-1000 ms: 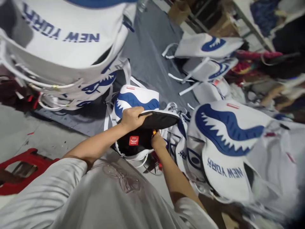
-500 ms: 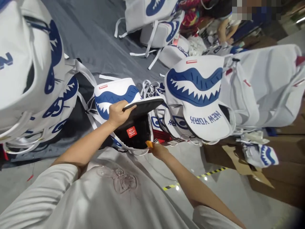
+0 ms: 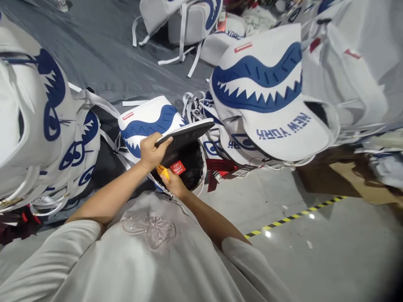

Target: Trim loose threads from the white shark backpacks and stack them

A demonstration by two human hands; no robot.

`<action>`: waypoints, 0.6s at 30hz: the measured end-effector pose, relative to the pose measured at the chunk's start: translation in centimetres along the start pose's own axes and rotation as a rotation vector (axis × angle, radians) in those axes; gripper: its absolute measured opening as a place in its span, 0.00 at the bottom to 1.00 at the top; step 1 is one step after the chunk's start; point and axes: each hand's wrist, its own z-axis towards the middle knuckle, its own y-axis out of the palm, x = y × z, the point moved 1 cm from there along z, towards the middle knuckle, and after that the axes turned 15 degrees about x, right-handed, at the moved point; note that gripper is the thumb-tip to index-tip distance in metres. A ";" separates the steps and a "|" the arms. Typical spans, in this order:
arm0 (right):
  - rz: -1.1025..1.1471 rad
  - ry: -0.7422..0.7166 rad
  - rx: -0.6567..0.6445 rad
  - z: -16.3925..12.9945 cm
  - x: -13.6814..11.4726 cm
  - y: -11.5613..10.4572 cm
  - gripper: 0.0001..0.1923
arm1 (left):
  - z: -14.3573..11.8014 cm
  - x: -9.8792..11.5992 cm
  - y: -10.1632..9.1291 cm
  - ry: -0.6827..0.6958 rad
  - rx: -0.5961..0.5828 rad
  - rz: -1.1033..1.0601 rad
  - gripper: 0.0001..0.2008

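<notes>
the left hand [image 3: 151,152] gripped a flat black panel [image 3: 185,135], its long axis running up-right over the open backpack [image 3: 147,121]; the right hand [image 3: 173,183], fingers closed, held an orange tool [image 3: 163,171] at the bag's mouth.

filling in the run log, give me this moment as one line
left hand: lifts dark flap of open backpack | right hand: holds orange tool at bag's opening | around: stacked white-and-blue backpacks, grey sheet

a bag workshop: piles of identical shark-print backpacks [image 3: 264,92] on a concrete floor [image 3: 315,251]
</notes>
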 end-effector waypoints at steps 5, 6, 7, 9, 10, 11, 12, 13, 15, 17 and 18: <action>-0.053 -0.027 0.118 1.7 -1.7 3.7 0.16 | 0.6 0.0 -0.3 0.011 0.002 0.015 0.24; -0.055 -0.028 0.125 1.7 -1.8 3.9 0.16 | 0.7 -0.1 -0.2 0.003 0.001 0.024 0.24; -0.058 -0.026 0.131 1.6 -1.8 3.9 0.16 | 0.9 -0.3 -0.2 -0.010 0.000 0.034 0.25; -0.071 -0.019 0.138 1.4 -1.7 4.0 0.16 | 1.1 -0.6 0.0 -0.039 0.000 0.054 0.27; -0.082 -0.017 0.140 1.4 -1.6 4.1 0.16 | 1.2 -0.8 0.1 -0.052 0.002 0.062 0.27; -0.094 -0.016 0.143 1.3 -1.6 4.2 0.16 | 1.3 -1.0 0.2 -0.062 0.007 0.067 0.27; -0.107 -0.015 0.144 1.3 -1.5 4.3 0.16 | 1.4 -1.2 0.3 -0.068 0.015 0.068 0.28; -0.118 -0.015 0.146 1.3 -1.5 4.5 0.16 | 1.4 -1.3 0.3 -0.070 0.024 0.065 0.28; -0.127 -0.016 0.153 1.4 -1.4 4.8 0.17 | 1.4 -1.4 0.3 -0.065 0.036 0.054 0.28; -0.112 0.003 0.177 1.7 -1.4 5.2 0.17 | 1.1 -1.2 0.1 -0.046 0.032 0.042 0.27; -0.098 0.020 0.198 1.8 -1.4 5.3 0.17 | 0.9 -1.0 0.0 -0.030 0.019 0.037 0.27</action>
